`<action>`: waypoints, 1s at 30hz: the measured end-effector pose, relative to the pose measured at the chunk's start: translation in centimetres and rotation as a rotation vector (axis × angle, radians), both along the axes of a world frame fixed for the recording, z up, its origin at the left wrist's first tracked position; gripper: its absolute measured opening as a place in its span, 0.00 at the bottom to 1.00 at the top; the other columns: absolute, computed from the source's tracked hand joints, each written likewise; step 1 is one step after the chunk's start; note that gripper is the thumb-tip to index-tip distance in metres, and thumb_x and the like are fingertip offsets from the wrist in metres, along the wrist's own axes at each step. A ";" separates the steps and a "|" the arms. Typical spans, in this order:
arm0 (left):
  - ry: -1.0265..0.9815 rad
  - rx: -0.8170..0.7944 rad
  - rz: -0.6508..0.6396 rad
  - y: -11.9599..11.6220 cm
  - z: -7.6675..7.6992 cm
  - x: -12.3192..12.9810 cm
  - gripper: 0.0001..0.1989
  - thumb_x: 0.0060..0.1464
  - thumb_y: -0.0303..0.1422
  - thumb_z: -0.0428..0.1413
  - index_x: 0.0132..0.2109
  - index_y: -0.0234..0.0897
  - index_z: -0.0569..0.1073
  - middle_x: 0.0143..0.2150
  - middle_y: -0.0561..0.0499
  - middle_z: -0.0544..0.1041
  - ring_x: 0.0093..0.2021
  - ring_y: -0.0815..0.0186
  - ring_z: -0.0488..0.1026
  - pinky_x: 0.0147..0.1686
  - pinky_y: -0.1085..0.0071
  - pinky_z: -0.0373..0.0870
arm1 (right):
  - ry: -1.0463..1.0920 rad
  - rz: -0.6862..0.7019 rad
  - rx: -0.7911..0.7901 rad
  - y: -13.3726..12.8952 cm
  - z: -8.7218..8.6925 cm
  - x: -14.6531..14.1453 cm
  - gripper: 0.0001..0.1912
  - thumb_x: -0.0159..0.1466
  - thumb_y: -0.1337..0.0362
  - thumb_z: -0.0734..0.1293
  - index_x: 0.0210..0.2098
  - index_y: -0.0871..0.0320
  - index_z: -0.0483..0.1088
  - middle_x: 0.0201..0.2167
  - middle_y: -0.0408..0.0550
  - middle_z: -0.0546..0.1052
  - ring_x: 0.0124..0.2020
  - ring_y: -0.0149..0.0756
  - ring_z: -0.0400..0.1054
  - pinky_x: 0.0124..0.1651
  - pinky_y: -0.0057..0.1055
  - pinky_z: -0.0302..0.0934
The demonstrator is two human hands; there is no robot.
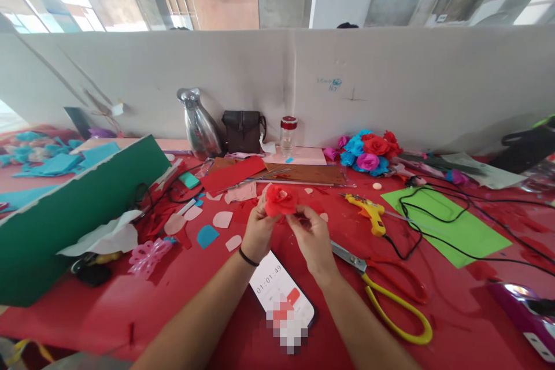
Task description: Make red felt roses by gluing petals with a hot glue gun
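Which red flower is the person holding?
The lone red flower between the left hand and right hand; the other red ones sit in a multicoloured bunch.

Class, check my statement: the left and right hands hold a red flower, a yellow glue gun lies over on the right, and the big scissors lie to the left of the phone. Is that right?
Not quite: the head view shows the scissors to the right of the phone. The left hand and right hand do hold a red flower, and a yellow glue gun lies over on the right.
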State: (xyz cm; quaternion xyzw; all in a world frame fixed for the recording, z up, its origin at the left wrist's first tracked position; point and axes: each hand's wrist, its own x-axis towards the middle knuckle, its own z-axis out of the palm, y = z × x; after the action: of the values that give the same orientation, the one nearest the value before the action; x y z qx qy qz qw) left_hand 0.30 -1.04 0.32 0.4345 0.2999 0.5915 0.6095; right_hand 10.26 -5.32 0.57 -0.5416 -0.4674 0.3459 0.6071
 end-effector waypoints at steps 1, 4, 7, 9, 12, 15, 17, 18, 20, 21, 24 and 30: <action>-0.052 -0.066 -0.022 -0.1 0.1 0.1 0.08 0.35 0.32 0.67 0.22 0.36 0.74 0.24 0.53 0.73 0.30 0.67 0.69 0.35 0.70 0.68 | 0.001 -0.001 -0.004 0.0 -0.1 0.0 0.12 0.57 0.58 0.66 0.35 0.59 0.74 0.33 0.49 0.79 0.33 0.37 0.70 0.39 0.32 0.63; -0.189 -0.226 -0.047 0.0 0.0 0.3 0.08 0.34 0.27 0.67 0.23 0.35 0.74 0.22 0.54 0.73 0.26 0.71 0.69 0.33 0.74 0.67 | -0.008 0.018 -0.022 0.1 -0.3 0.0 0.11 0.57 0.58 0.67 0.35 0.58 0.75 0.35 0.49 0.79 0.36 0.38 0.71 0.42 0.34 0.64; -0.292 -0.357 -0.045 0.3 -0.4 0.2 0.09 0.34 0.23 0.66 0.22 0.33 0.73 0.22 0.55 0.73 0.25 0.74 0.69 0.30 0.77 0.66 | -0.037 0.066 -0.034 0.1 -0.5 0.0 0.10 0.57 0.59 0.66 0.35 0.57 0.75 0.34 0.48 0.79 0.37 0.38 0.72 0.43 0.34 0.64; -0.333 -0.432 -0.070 0.5 -0.5 0.1 0.09 0.35 0.23 0.66 0.22 0.33 0.72 0.22 0.55 0.73 0.24 0.75 0.68 0.28 0.78 0.66 | -0.053 0.093 -0.040 0.1 -0.7 0.0 0.10 0.57 0.59 0.66 0.35 0.57 0.75 0.34 0.48 0.80 0.36 0.38 0.72 0.42 0.35 0.64; -0.354 -0.479 -0.138 0.5 -0.3 0.1 0.09 0.37 0.24 0.66 0.25 0.33 0.73 0.24 0.55 0.73 0.24 0.75 0.68 0.27 0.79 0.66 | -0.052 0.079 -0.041 0.1 -0.7 -0.1 0.10 0.58 0.59 0.66 0.34 0.57 0.75 0.33 0.48 0.80 0.35 0.38 0.72 0.41 0.34 0.64; -0.336 -0.464 -0.174 0.1 0.1 0.1 0.09 0.37 0.26 0.67 0.25 0.33 0.73 0.26 0.54 0.74 0.25 0.75 0.69 0.27 0.78 0.67 | -0.040 0.050 -0.016 0.0 -0.5 -0.1 0.09 0.58 0.59 0.66 0.33 0.58 0.75 0.31 0.48 0.80 0.33 0.38 0.72 0.41 0.34 0.65; -0.309 -0.418 -0.181 -0.2 0.3 0.2 0.10 0.35 0.28 0.68 0.26 0.33 0.74 0.26 0.54 0.75 0.25 0.74 0.69 0.28 0.78 0.67 | -0.044 0.030 -0.001 -0.1 -0.4 -0.1 0.09 0.57 0.60 0.66 0.32 0.58 0.75 0.31 0.48 0.79 0.33 0.37 0.72 0.40 0.34 0.65; -0.292 -0.381 -0.179 -0.3 0.4 0.2 0.11 0.34 0.30 0.69 0.27 0.33 0.75 0.26 0.53 0.76 0.26 0.73 0.70 0.28 0.77 0.68 | -0.048 0.019 0.006 -0.1 -0.4 -0.1 0.09 0.57 0.60 0.66 0.32 0.58 0.75 0.30 0.48 0.79 0.32 0.37 0.72 0.40 0.33 0.65; -0.247 -0.290 -0.166 -0.5 0.5 0.3 0.13 0.32 0.32 0.70 0.27 0.34 0.76 0.26 0.52 0.76 0.27 0.71 0.71 0.30 0.75 0.69 | -0.058 0.001 0.031 -0.2 -0.3 -0.1 0.08 0.57 0.60 0.66 0.32 0.58 0.75 0.30 0.48 0.79 0.32 0.38 0.72 0.38 0.33 0.64; -0.220 -0.238 -0.157 -0.6 0.5 0.3 0.13 0.31 0.33 0.70 0.27 0.34 0.76 0.26 0.52 0.76 0.28 0.69 0.72 0.31 0.73 0.69 | -0.065 -0.007 0.050 -0.2 -0.3 0.0 0.08 0.57 0.61 0.66 0.31 0.57 0.75 0.30 0.48 0.79 0.32 0.38 0.72 0.38 0.33 0.64; -0.147 -0.103 -0.139 -0.9 0.9 0.2 0.13 0.32 0.35 0.70 0.26 0.35 0.76 0.25 0.51 0.76 0.32 0.65 0.73 0.33 0.70 0.70 | -0.081 -0.034 0.120 -0.4 -0.2 0.0 0.06 0.57 0.64 0.65 0.30 0.57 0.74 0.31 0.48 0.79 0.33 0.38 0.71 0.37 0.32 0.64; -0.074 -0.021 -0.115 -1.5 1.9 0.1 0.11 0.32 0.33 0.70 0.22 0.37 0.75 0.23 0.52 0.75 0.33 0.63 0.73 0.33 0.71 0.71 | -0.110 -0.067 0.212 -0.6 -0.2 -0.1 0.07 0.58 0.65 0.63 0.26 0.55 0.73 0.29 0.46 0.76 0.31 0.36 0.67 0.38 0.33 0.63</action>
State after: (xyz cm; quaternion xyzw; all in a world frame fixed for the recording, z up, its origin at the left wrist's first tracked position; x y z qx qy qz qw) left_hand 0.38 -2.49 2.20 0.4224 0.2581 0.5678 0.6577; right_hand 10.16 -5.95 0.37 -0.5078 -0.5155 0.2438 0.6458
